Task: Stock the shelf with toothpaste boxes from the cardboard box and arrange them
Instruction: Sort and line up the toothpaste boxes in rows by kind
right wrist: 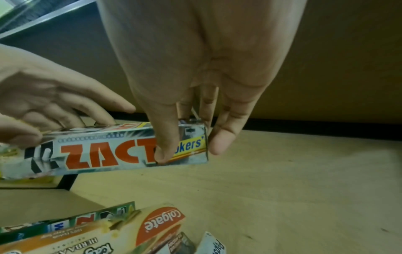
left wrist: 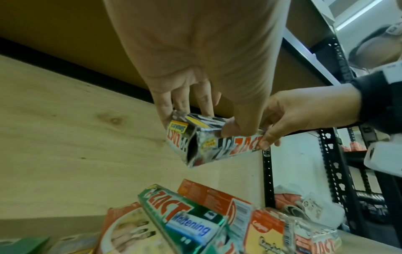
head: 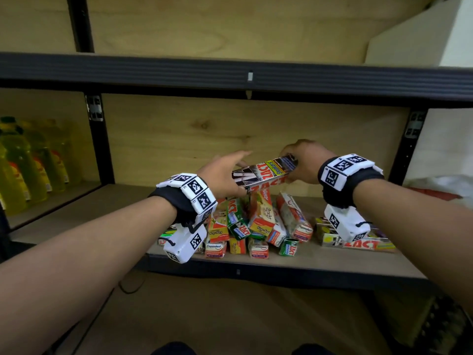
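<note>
My left hand (head: 225,175) and my right hand (head: 304,162) each keep a grip on one end of the silver Zact box (head: 265,174), held above the heap of toothpaste boxes (head: 256,226) on the shelf (head: 332,260).

Plywood back panel (head: 230,131) behind black metal uprights (head: 101,139); wood-look floor (head: 217,316) below.

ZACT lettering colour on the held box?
Orange-red, on the silver ZACT box; clearest in the right wrist view.

Wrist cameras (head: 346,222) hide boxes (head: 368,244) lying on the shelf (head: 332,262).
</note>
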Available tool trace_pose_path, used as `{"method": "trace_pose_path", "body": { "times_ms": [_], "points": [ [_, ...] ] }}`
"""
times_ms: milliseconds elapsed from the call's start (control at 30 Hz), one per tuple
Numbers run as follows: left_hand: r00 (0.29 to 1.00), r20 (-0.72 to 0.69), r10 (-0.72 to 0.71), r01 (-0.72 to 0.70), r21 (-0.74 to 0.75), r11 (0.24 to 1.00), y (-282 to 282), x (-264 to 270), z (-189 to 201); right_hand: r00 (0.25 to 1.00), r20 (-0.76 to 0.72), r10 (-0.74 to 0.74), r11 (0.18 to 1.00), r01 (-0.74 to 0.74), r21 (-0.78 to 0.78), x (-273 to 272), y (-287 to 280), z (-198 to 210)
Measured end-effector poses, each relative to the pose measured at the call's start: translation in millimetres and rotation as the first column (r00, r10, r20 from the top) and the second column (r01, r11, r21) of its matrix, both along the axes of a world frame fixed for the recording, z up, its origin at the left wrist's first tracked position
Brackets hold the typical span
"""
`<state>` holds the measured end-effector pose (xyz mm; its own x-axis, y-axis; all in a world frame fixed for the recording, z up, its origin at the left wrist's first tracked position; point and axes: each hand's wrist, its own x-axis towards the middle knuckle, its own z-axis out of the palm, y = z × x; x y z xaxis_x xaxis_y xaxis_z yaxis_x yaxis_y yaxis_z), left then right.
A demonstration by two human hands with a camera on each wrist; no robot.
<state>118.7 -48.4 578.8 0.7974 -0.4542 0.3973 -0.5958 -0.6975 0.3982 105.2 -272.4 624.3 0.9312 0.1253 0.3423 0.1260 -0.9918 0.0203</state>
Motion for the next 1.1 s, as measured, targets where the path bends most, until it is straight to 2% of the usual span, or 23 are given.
{"method": "trace_pose_path", "body": {
  "times_ms": [200, 333, 500, 833, 1000, 1100],
  "points": [
    [0.998, -0.037, -0.056, 0.055, -0.041, 0.998, -48, 0, 1, 0.998, -0.027, -0.051, 0.992, 0.054, 0.111, -35, -63, 2],
    [0.995, -0.057, -0.081, 0.082, 0.018, 0.996, -84, -3, 0, 0.987, -0.094, -0.133, 0.958, 0.152, 0.243, -50, -113, -7],
    [0.992, -0.057, -0.111, 0.112, 0.009, 0.994, -132, -9, -10, 0.97, -0.148, -0.193, 0.901, 0.235, 0.365, -62, -168, -21],
    [0.983, -0.149, -0.104, 0.142, 0.277, 0.95, -218, -12, -59, 0.843, -0.452, -0.293, 0.926, 0.368, 0.087, -49, -234, -83],
    [0.988, -0.154, -0.024, 0.089, 0.433, 0.897, -241, -10, -84, 0.809, -0.503, -0.305, 0.929, 0.368, 0.03, -38, -245, -112],
    [0.992, -0.128, -0.006, 0.066, 0.469, 0.881, -248, -7, -91, 0.8, -0.518, -0.304, 0.927, 0.374, 0.034, -32, -246, -123]
  ]
}}
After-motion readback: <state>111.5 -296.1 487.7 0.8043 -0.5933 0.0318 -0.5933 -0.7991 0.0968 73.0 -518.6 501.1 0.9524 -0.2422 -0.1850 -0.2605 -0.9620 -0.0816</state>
